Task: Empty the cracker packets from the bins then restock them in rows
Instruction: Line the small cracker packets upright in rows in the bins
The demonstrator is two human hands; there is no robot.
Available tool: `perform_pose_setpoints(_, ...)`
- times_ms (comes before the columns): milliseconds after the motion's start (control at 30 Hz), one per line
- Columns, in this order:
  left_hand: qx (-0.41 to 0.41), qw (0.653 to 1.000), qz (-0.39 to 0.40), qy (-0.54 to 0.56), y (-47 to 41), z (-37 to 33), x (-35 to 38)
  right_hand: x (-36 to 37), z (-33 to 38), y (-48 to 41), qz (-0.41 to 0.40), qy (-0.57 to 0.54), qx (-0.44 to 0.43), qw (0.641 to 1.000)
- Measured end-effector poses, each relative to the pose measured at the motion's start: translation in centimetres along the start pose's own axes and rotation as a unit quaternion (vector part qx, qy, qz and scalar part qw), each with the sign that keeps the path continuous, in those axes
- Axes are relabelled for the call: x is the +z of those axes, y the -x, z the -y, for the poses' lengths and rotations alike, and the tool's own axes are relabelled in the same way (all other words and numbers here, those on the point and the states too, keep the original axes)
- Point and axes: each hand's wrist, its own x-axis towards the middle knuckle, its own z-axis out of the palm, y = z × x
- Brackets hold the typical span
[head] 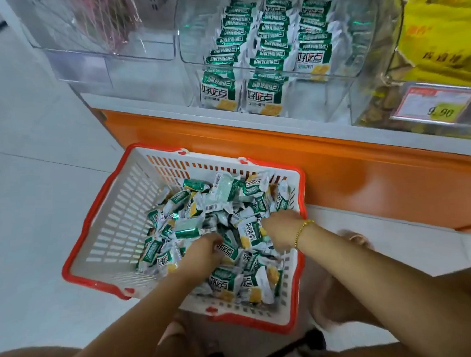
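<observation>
Digging: left hand (pixel 205 249) curls round one green-white foil cracker packet (pixel 228 250); right hand (pixel 279 230) fingers buried, cannot tell.
Heap: packets fill red-rimmed white plastic basket (pixel 118 222) – 3 o'clock side.
Room: slotted wall bare at 9 o'clock.

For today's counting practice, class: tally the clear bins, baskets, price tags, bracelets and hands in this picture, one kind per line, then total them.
Clear bins: 3 (left, middle, right)
Basket: 1
Price tag: 1
Bracelet: 1
Hands: 2 (left hand, right hand)
Total: 8
</observation>
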Motion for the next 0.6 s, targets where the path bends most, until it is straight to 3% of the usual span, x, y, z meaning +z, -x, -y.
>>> perform_pose_setpoints(133, 0.03, 0.996, 0.033, -0.075, -1.3, -0.4, 0.2, -1.7, -1.7, 1.4, -0.034, -0.151, -0.004, 0.988)
perform_pose_setpoints(233, 0.022, 0.992, 0.07, -0.105, -2.2, 0.1, -0.9, -2.8, -3.3, 2.0, -0.039, -0.334, -0.004, 0.942)
perform_pose_setpoints(300, 0.004, 0.989, 0.101, -0.106, -2.5, 0.1, -1.3, -3.5, -4.2, 2.3, -0.021, -0.475, -0.012, 0.88)
perform_pose_setpoints(433, -0.035, 0.989, 0.125, -0.075, -2.6, -0.2, -1.0, -3.1, -5.9, 2.5, 0.07, -0.757, -0.032, 0.649)
perform_pose_setpoints(467, -0.036, 0.988, 0.125, -0.085, -2.6, -0.2, -0.9, -2.8, -6.3, 2.5, 0.09, -0.786, -0.048, 0.609)
perform_pose_setpoints(600, -0.046, 0.993, 0.102, -0.024, -2.1, -0.2, -1.0, -2.5, -7.1, 3.4, 0.115, -0.818, -0.135, 0.548)
